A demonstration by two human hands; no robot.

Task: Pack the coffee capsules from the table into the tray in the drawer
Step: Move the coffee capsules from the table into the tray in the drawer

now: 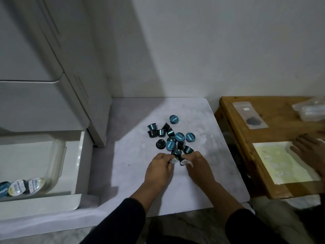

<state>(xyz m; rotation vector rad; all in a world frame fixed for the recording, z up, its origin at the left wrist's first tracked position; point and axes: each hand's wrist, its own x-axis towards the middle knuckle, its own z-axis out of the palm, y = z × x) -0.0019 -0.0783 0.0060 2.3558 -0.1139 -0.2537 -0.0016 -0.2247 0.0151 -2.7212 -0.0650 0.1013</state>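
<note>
Current step, as judged: pick-up from the pile. Both hands work at the lower edge of the capsule pile (171, 138), which lies in the centre of the frame on the white table (202, 182).

Left hand (161, 167): fingers curled, pinching a light-lidded capsule (173, 161) at the fingertips.

Right hand (197, 164): fingers curled, pinching a second light-lidded capsule (184, 162). The two held capsules sit just beside each other, touching or nearly touching the nearest dark capsules of the pile. Whether either is already lifted clear of the table cannot be told.

Destination: the clear tray (58, 155) sits in the open drawer (77, 199) at the lower left of the frame. A few capsules already stand in its near corner (22, 186), lids up. Most of the tray shows bare, and most capsules remain on the table, so the task appears to be in an early stage.

Next move calls for:
- Lift both capsules without dragging neighbours out of the pile.
- Carry them leftward over the drawer wall.
- Set them lid up beside those already packed.

A third hand (309, 152), belonging to another person, rests on the wooden table (242, 124) at the right edge of the frame; it takes no part.
</note>
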